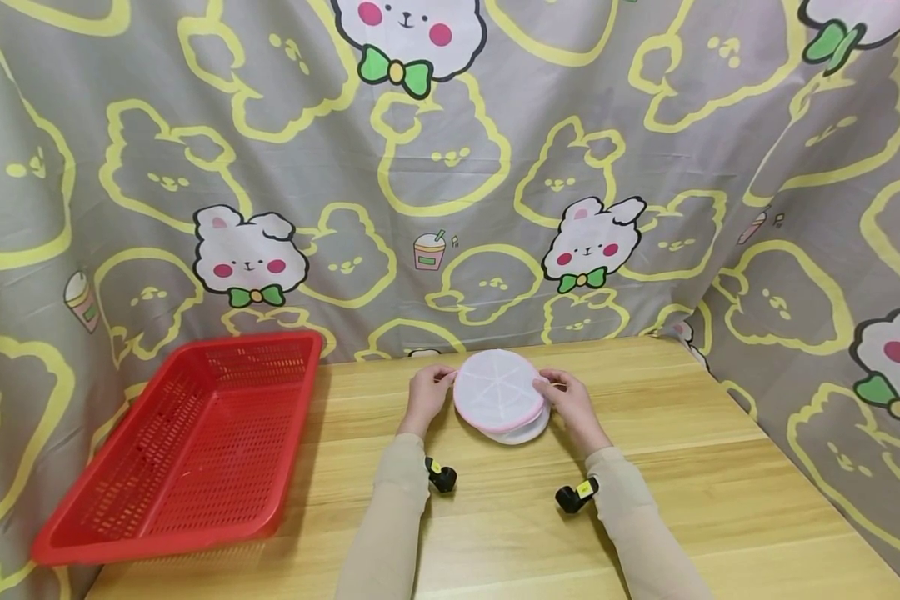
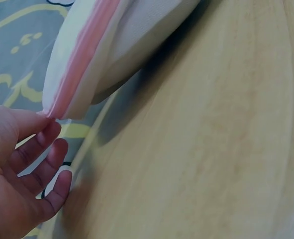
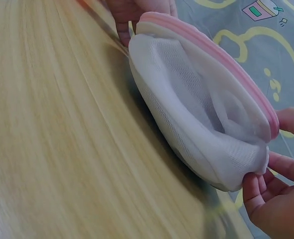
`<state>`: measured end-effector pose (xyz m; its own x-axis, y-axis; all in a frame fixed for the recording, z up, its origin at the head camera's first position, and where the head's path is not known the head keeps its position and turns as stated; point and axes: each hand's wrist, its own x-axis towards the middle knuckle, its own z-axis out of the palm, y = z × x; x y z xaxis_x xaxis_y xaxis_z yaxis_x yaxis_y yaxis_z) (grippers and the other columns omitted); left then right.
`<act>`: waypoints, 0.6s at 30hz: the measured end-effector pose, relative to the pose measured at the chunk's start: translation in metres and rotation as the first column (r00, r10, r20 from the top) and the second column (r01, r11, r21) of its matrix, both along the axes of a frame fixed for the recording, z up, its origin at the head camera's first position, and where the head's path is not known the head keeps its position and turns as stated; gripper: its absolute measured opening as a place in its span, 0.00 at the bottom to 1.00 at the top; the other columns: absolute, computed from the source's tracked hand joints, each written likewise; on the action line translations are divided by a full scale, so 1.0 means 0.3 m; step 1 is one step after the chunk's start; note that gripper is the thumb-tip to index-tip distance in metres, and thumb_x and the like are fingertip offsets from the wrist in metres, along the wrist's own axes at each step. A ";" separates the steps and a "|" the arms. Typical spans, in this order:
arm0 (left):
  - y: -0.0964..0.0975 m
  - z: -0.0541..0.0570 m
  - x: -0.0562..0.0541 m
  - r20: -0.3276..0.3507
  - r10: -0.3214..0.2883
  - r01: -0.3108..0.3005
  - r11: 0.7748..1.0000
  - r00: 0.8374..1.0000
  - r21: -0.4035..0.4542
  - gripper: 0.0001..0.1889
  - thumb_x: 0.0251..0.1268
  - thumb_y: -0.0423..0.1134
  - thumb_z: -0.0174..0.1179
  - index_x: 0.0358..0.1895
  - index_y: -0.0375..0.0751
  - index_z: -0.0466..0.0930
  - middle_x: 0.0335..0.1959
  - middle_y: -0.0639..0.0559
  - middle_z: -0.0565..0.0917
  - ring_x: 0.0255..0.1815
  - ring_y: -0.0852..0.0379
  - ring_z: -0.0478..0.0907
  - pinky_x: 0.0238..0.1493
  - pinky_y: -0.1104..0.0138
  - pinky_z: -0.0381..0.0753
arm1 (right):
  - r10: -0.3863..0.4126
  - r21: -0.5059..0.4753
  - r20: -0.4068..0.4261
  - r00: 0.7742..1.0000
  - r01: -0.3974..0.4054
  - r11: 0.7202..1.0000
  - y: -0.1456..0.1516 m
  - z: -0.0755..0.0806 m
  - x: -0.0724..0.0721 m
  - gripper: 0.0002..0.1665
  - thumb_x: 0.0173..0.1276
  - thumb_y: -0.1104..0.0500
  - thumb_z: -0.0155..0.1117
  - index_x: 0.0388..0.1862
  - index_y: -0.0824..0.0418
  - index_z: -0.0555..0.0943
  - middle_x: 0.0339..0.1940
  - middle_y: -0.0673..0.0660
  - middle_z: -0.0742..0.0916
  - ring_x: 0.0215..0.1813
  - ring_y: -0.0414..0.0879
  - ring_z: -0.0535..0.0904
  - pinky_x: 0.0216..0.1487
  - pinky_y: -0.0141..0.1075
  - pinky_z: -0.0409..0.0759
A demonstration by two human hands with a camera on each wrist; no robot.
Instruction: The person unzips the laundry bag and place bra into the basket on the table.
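The left hand (image 1: 426,397) pinches the pink-trimmed edge of a round white mesh bag (image 1: 495,387) between thumb and forefinger, its other fingers loosely bent and apart from it. The right hand (image 1: 572,406) is clamped on the opposite side, thumb at the pink trim (image 2: 87,46) and fingertips against the white mesh body below. The step in hand looks to be handling the bag's edge with both hands; the next move seems to call for a steady pinch on each side, so that the soft mesh does not fold or slip.

The bag lies between the hands near the far edge of the table (image 1: 720,483), its upper face tilted and a lower layer showing beneath; whether its underside touches the wood, I cannot tell. A black wrist camera (image 1: 442,477) sits on each sleeve. Well apart from the bag, a red basket (image 1: 217,458) stands along the table's left edge. Behind the far edge hangs a grey patterned cloth (image 1: 487,187).
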<state>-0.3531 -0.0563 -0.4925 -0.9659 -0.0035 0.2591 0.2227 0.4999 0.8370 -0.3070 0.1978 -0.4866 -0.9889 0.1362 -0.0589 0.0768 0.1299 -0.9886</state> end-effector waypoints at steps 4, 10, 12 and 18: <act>0.002 -0.002 0.003 -0.012 -0.016 0.015 1.000 1.000 -0.009 0.06 0.66 0.36 0.62 0.38 0.38 0.87 0.35 0.44 0.88 0.39 0.50 0.83 0.44 0.61 0.80 | -0.001 0.021 0.000 1.000 0.001 1.000 -0.004 -0.002 -0.002 0.29 0.69 0.53 0.64 0.63 0.68 0.73 0.54 0.62 0.78 0.47 0.43 0.70 0.43 0.25 0.75; 0.001 -0.011 -0.002 -0.007 -0.030 0.031 0.999 1.000 0.009 0.06 0.66 0.35 0.62 0.38 0.38 0.87 0.36 0.44 0.88 0.41 0.49 0.83 0.47 0.60 0.80 | -0.001 0.079 -0.003 1.000 0.002 0.997 -0.010 -0.003 -0.001 0.27 0.68 0.54 0.64 0.60 0.69 0.75 0.53 0.63 0.79 0.47 0.44 0.71 0.43 0.26 0.74; 0.000 -0.016 -0.004 -0.001 -0.034 0.034 0.999 0.999 0.020 0.06 0.66 0.35 0.62 0.38 0.38 0.87 0.37 0.44 0.88 0.42 0.49 0.82 0.48 0.59 0.80 | -0.001 0.089 -0.006 1.000 0.002 0.996 -0.011 -0.002 -0.002 0.26 0.68 0.55 0.64 0.59 0.70 0.76 0.53 0.63 0.80 0.47 0.45 0.71 0.43 0.26 0.74; -0.002 -0.028 -0.006 0.016 -0.035 0.034 0.998 0.999 0.047 0.07 0.66 0.37 0.62 0.38 0.39 0.87 0.38 0.45 0.88 0.43 0.50 0.82 0.51 0.57 0.79 | 0.001 0.136 0.005 1.000 -0.002 0.991 -0.013 -0.005 0.000 0.23 0.68 0.57 0.63 0.55 0.72 0.77 0.50 0.63 0.81 0.48 0.46 0.73 0.43 0.25 0.74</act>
<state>-0.3550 -0.0570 -0.5010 -0.9699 0.0182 0.2428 0.2245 0.4525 0.8630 -0.3071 0.1937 -0.4880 -0.9889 0.1418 -0.0448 0.0812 0.2628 -0.9614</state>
